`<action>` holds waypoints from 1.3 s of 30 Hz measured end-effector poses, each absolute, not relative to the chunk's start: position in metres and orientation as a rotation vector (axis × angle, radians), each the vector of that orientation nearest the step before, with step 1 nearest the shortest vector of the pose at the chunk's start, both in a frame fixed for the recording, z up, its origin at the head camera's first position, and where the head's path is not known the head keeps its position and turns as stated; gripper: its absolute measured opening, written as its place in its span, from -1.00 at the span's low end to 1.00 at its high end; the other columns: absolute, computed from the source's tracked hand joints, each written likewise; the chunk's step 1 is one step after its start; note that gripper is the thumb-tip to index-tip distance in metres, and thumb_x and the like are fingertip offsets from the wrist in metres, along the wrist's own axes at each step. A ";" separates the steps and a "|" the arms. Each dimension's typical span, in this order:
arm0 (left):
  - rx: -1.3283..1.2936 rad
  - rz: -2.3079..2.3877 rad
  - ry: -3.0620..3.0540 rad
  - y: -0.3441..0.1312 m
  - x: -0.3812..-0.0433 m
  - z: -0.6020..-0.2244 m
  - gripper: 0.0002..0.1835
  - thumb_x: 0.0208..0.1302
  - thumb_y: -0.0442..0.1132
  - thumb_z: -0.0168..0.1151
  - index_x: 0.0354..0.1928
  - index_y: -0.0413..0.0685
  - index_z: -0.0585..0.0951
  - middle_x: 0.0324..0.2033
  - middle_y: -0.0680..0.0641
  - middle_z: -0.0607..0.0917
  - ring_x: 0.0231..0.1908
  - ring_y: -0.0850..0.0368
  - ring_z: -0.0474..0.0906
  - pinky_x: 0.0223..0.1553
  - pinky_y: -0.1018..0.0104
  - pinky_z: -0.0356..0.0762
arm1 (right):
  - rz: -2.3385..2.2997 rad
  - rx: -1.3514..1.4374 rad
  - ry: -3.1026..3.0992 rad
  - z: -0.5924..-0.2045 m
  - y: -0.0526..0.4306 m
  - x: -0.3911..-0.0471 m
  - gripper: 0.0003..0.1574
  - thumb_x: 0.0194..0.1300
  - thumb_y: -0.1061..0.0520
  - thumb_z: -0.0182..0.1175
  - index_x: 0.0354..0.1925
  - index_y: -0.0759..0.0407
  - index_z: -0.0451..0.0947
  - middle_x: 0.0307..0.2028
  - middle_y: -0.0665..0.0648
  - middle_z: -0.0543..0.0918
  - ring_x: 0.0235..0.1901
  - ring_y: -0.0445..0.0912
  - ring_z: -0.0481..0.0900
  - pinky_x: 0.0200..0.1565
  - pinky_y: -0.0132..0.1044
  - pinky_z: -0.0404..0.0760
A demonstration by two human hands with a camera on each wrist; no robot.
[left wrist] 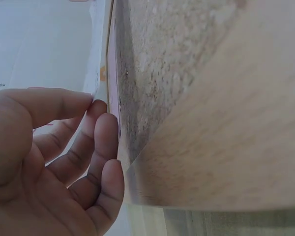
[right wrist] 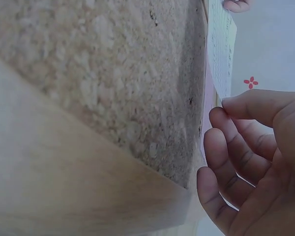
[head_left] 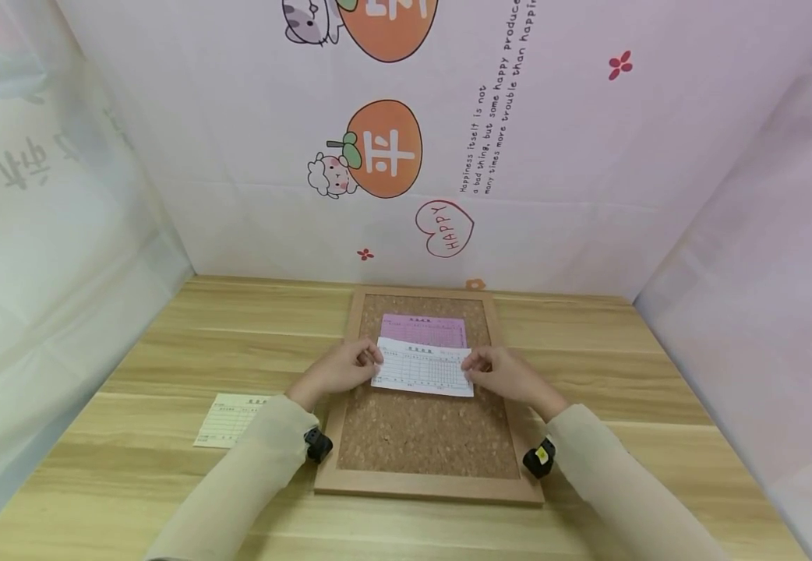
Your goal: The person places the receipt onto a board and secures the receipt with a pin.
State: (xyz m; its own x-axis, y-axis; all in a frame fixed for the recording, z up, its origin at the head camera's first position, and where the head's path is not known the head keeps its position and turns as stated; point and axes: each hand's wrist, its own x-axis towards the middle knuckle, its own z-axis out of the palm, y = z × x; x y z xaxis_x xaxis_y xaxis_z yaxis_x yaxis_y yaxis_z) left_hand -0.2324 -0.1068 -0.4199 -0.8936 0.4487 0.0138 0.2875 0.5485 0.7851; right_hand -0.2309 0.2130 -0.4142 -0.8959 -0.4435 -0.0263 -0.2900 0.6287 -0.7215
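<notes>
- The left hand (head_left: 341, 366) is reaching in from the left, palm turned inward, thumb and forefinger pinching the left edge of a white paper slip (head_left: 423, 370); its other fingers are curving loosely below the thumb.
- The right hand (head_left: 507, 376) is mirroring that pose, thumb and forefinger gripping the slip's right edge, its remaining fingers bending softly.
- The white slip is stretching between the two pinches — a thin, rectangular sheet showing a printed grid, held above the board.
- Just beyond the fingertips, a purple slip (head_left: 423, 329) with similar printing is lying on the cork, its nearer part hiding behind the white one.
- Under the hands, a cork board (head_left: 434, 436) is showing a grainy, speckled brown surface; a smooth, pale wooden frame (head_left: 427, 483) is enclosing it as an upright rectangle.
- Left of the left fingers, a pale yellow slip (head_left: 227, 421) is resting on the wood-grained table (head_left: 658, 452) — partly hiding behind the cream sleeve (head_left: 259, 467).
</notes>
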 end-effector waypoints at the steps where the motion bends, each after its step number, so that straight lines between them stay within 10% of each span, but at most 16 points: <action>1: 0.614 1.252 2.598 -0.107 -0.233 -0.420 -0.91 0.37 -0.39 0.19 -0.13 -0.18 0.59 -0.33 -0.06 0.63 -0.36 0.12 0.50 -0.35 0.28 0.50 | -1.116 -0.603 2.648 -0.415 0.213 -0.232 -0.86 0.41 0.25 0.20 -0.11 0.29 0.62 -0.33 0.10 0.61 -0.32 -0.08 0.53 -0.31 -0.24 0.56; 39: 0.508 1.114 2.555 -0.100 -0.237 -0.416 -0.82 0.35 -0.37 0.16 -0.05 -0.23 0.60 -0.28 -0.09 0.62 -0.42 0.12 0.47 -0.40 0.30 0.46 | -1.099 -0.570 2.624 -0.431 0.216 -0.243 -0.85 0.38 0.27 0.20 -0.13 0.33 0.64 -0.33 0.10 0.61 -0.36 -0.09 0.48 -0.35 -0.29 0.50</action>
State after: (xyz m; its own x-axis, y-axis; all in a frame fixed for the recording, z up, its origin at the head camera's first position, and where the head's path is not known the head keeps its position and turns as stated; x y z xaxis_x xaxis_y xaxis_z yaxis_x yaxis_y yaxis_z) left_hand -0.2368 -0.0996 -0.4163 -0.8900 0.4350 -0.1364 0.1961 0.6354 0.7468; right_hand -0.2434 0.2159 -0.4306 -0.8953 -0.4401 -0.0684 -0.2599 0.6409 -0.7223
